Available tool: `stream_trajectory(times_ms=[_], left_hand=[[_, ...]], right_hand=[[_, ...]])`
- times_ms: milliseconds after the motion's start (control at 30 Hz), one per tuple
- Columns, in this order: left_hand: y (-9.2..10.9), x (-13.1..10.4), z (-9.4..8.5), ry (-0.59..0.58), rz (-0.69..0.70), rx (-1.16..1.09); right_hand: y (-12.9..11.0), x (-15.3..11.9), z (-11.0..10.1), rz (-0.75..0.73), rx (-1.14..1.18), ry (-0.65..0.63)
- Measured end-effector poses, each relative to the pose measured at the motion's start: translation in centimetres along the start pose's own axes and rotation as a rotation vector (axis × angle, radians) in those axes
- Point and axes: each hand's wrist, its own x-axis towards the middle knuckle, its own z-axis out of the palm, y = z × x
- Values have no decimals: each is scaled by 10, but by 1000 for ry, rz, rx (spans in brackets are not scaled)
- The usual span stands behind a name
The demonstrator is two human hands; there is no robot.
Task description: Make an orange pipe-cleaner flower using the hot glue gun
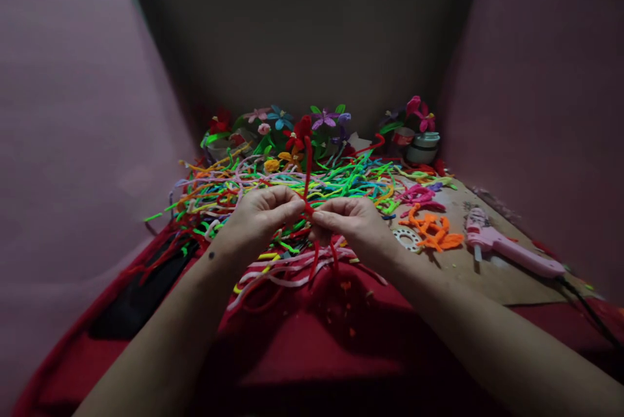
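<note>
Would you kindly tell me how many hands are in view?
2: the left hand and the right hand, close together mid-picture, both pinching red fuzzy material.

Our bare L forearm (168,323) & R forearm (480,323) slant inward fr. below. Our L hand (263,210) & R hand (355,223) nearly meet approx. mid-view, thumbs (288,212) pinched vs. index fingers (279,193); we've a dark spot (211,255) nr. our L wrist (223,243).

No text is legible: pale marks on a red label (403,137) at the back are too blurred.
</note>
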Motion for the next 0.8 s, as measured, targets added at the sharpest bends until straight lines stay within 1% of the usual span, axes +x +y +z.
stream_trajectory(times_ms=[67, 167, 267, 333, 367, 433, 500, 533, 567, 633, 700, 733, 800], left_hand=[[2, 0, 2, 61, 39, 100], [3, -1, 4, 116, 95, 228], [2, -2, 3, 79, 93, 267], [2, -2, 1, 33, 73, 251], [2, -2, 0, 6, 63, 244], [2, -3, -2, -46, 61, 247], [2, -3, -3, -106, 93, 270], [3, -4, -2, -130, 118, 291], [4, -4, -2, -138, 142, 321], [5, -5, -1, -120, 162, 380], [5, -5, -1, -85, 159, 403], [5, -5, -1, -74, 154, 401], [4, -5, 0, -63, 153, 392]], right_hand=[[-1, 1, -1, 31, 28, 31], [4, 1, 0, 0, -29, 85], [10, 0, 1, -114, -200, 105], [13, -1, 0, -259, -343, 112], [13, -1, -1, -368, -420, 125], [10, -2, -2, -642, -600, 162], [7, -3, -3, -895, -813, 192], [5, -4, -3, -968, -919, 196], [4, -4, -2, -997, -1011, 203], [4, -4, -2, -956, -1119, 222], [3, -4, -2, -842, -1092, 219], [3, -3, -3, -758, -1018, 206], [0, -3, -3, -516, -780, 131]])
